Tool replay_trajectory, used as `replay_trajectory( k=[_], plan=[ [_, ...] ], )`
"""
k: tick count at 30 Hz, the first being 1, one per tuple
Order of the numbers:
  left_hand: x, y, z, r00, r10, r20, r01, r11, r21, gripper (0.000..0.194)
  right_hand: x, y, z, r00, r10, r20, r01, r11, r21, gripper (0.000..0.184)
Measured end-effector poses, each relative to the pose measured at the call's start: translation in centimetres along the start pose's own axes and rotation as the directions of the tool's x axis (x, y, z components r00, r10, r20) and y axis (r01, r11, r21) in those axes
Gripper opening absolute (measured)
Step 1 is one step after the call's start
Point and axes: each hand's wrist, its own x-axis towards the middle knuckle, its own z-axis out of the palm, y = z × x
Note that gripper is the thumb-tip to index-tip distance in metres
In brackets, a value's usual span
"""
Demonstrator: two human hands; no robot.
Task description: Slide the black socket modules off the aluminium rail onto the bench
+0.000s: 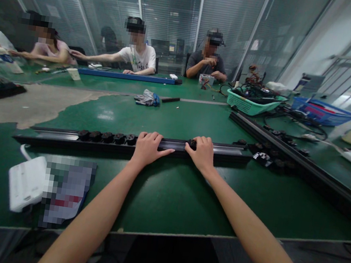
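A long black rail with a silvery channel lies across the table before me. My left hand rests over its middle, fingers curled across the far edge and thumb stretched to the right along the channel. My right hand is closed around a small black part at the channel, mostly hidden by the thumb and fingers. Left of my left hand, several round black parts sit in a row in the rail. Another black part lies by the rail's right end.
A second black rail runs diagonally at right, beside loose black parts. Farther back are a green basket of cables, a blue basket and gloves. A white device lies near left. Several people sit across the table.
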Motion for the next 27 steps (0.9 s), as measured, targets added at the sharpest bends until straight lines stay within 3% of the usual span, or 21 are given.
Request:
replay_trajectory(
  k=[13,27],
  plan=[
    [0.02,0.04,0.0,1.0,0.0,-0.005,0.0,1.0,-0.013,0.061,0.03,0.25,0.03,0.999,0.022,-0.032,-0.02,0.999,0.04,0.018],
    [0.04,0.04,0.0,1.0,0.002,-0.003,-0.002,1.0,-0.007,0.06,0.05,0.32,-0.08,1.0,0.004,-0.026,-0.006,0.997,-0.073,0.019]
  ],
)
